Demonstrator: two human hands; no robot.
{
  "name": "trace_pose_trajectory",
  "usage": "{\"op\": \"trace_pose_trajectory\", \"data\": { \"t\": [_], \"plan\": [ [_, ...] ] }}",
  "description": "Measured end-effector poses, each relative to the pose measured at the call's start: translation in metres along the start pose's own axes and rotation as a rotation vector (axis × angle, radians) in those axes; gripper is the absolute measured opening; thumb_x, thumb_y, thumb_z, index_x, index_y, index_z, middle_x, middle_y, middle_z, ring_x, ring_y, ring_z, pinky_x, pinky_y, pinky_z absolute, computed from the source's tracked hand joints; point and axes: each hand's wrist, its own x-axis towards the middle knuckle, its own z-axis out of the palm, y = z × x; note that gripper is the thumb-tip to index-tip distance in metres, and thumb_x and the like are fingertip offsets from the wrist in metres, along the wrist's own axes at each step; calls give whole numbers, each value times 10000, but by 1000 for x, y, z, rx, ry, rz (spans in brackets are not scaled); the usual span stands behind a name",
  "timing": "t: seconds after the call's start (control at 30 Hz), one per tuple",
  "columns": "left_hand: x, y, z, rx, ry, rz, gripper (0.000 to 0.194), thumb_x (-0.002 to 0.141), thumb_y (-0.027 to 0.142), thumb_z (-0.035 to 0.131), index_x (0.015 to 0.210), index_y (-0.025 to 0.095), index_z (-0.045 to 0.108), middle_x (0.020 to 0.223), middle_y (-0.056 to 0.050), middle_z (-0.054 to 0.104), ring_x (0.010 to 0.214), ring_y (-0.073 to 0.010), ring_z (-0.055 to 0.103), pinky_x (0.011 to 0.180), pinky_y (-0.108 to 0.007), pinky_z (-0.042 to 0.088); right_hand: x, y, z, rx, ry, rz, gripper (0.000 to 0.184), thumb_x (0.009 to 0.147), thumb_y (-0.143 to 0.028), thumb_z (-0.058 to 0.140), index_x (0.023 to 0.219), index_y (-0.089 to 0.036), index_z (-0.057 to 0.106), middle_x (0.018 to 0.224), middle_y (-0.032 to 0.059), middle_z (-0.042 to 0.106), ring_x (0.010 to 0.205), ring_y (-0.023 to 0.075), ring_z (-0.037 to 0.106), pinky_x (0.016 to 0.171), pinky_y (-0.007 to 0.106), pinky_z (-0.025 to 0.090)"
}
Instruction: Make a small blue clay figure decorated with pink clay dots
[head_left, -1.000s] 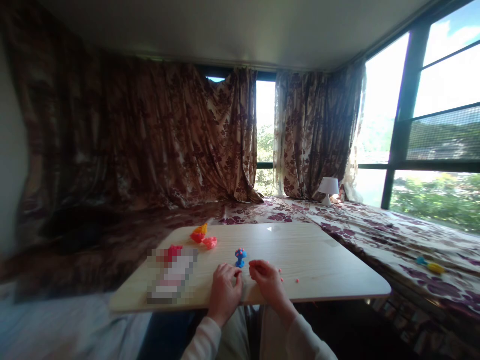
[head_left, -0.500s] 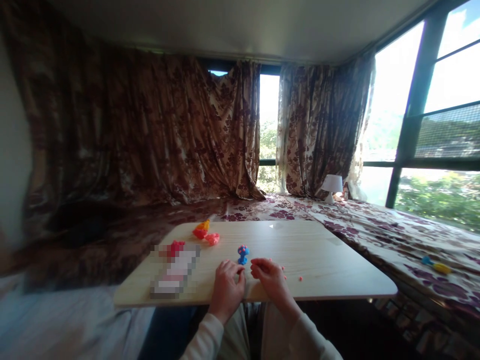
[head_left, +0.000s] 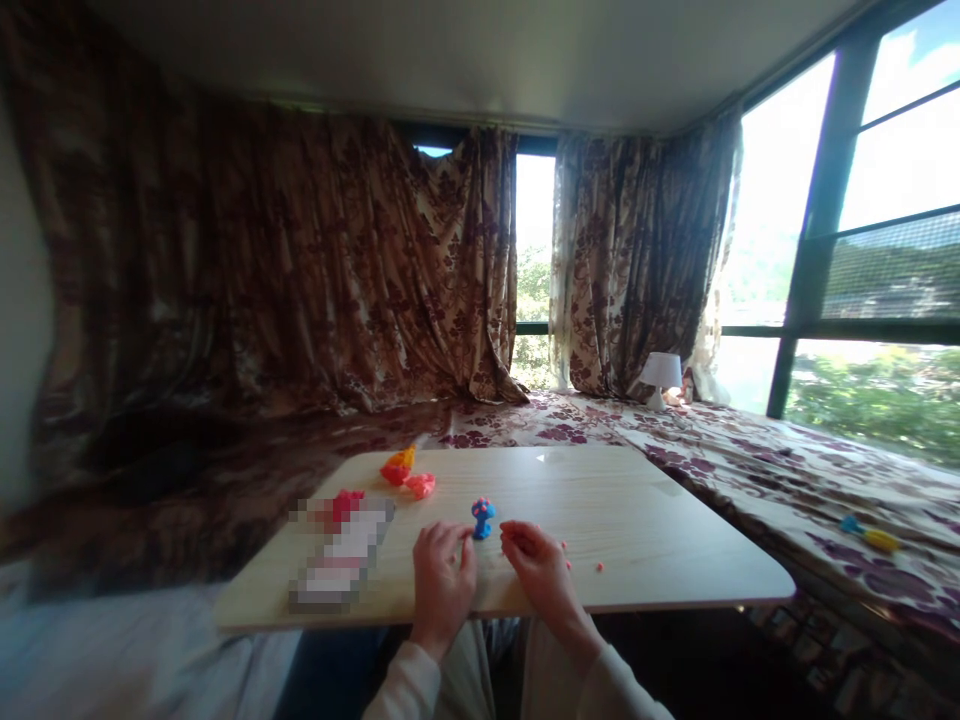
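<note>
A small blue modelling-clay figure (head_left: pixel 482 518) with pink dots on its rounded top stands upright on the table. Just to its left and nearer to me is my left hand (head_left: pixel 444 575), thumb and forefinger brought together in a loose pinch. Whether those fingertips touch the figure or hold anything, I cannot make out. My right hand (head_left: pixel 538 568) is at the figure's near right, apart from it, with fingers curled in against the thumb. Anything inside that pinch is hidden. Tiny pink clay balls, one of them (head_left: pixel 600 567) out in the open, lie right of my right hand.
Pink and orange crumpled pieces (head_left: pixel 405 473) lie at the table's back left. A blurred-out box-like object (head_left: pixel 341 560) lies at the left, beside a red lump (head_left: pixel 346 503). A white lamp (head_left: pixel 661 378) stands beyond the pale table (head_left: pixel 660 530); a yellow-and-blue item (head_left: pixel 879 540) lies on the flowered cloth.
My left hand has shifted left, away from my right hand, and its fingertips have parted slightly. My right hand stays nearly in place. The whole view has moved a little.
</note>
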Motion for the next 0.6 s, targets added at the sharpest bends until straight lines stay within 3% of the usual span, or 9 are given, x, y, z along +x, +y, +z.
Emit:
{"op": "trace_pose_trajectory", "data": {
  "t": [0.1, 0.2, 0.37, 0.6],
  "plan": [
    [9, -7, 5, 35, 49, -10, 252, 769, 170, 468, 978, 170, 609, 952, -88, 633, 939, -226, 553, 862, -386, 442, 9, 1, 3, -58, 20, -48, 188, 719, -321, 610, 788, -160, 678, 709, 54, 692, 661, 176, 630, 614, 272, 503],
    [18, -10, 11, 102, -14, -57, 429, 700, 147, 509, 1128, 154, 539, 1099, -114, 602, 1064, -262, 512, 945, -436, 383, 20, -1, 5, -205, 68, -94, 171, 753, -291, 566, 766, -159, 674, 678, 37, 674, 634, 160, 608, 605, 257, 485],
    [29, -5, 21, 141, -155, -241, 505, 683, 108, 489, 1181, 187, 497, 995, -80, 647, 1090, -261, 505, 1009, -498, 266, 26, -6, 7, -411, 111, -205, 182, 794, -232, 509, 734, -178, 673, 704, 24, 642, 637, 139, 572, 610, 233, 447],
    [28, 2, 28, 98, -254, -323, 618, 713, 157, 509, 1314, 203, 375, 1097, -102, 638, 1143, -261, 477, 1043, -552, 137, 26, -3, 11, -446, 91, -227, 196, 785, -179, 495, 798, -179, 691, 760, 44, 658, 654, 143, 581, 625, 240, 455]
  ]
}}
